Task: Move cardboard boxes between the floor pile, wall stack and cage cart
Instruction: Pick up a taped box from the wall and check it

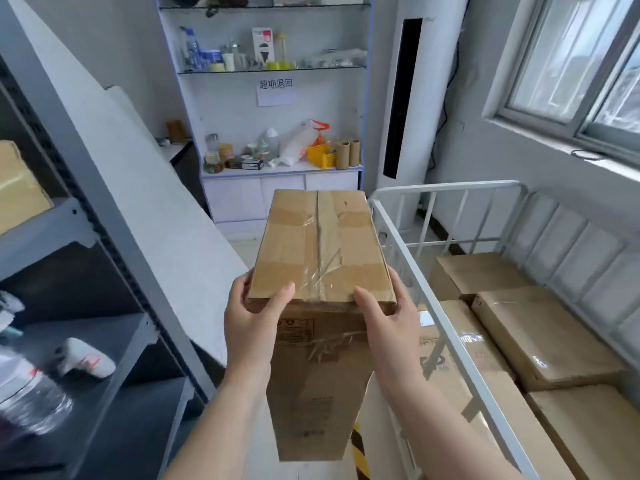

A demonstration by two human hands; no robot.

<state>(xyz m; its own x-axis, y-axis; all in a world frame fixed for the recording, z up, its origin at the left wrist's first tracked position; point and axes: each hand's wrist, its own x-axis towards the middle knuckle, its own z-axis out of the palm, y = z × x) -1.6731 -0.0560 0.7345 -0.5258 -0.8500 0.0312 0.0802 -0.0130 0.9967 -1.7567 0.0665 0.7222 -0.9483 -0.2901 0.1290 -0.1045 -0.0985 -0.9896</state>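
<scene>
Daylight pours through a grey-framed sliding window (568, 81) on the right. Straight ahead stands a white, blue-edged shelf cabinet (273, 109), cluttered, beside a tall white floor air conditioner (405, 109). Left, grey metal racking (104, 244), white walls throughout.

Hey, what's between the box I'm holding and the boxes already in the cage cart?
In the head view, only the cart's white rail lies between the held box and the carted boxes.
</scene>
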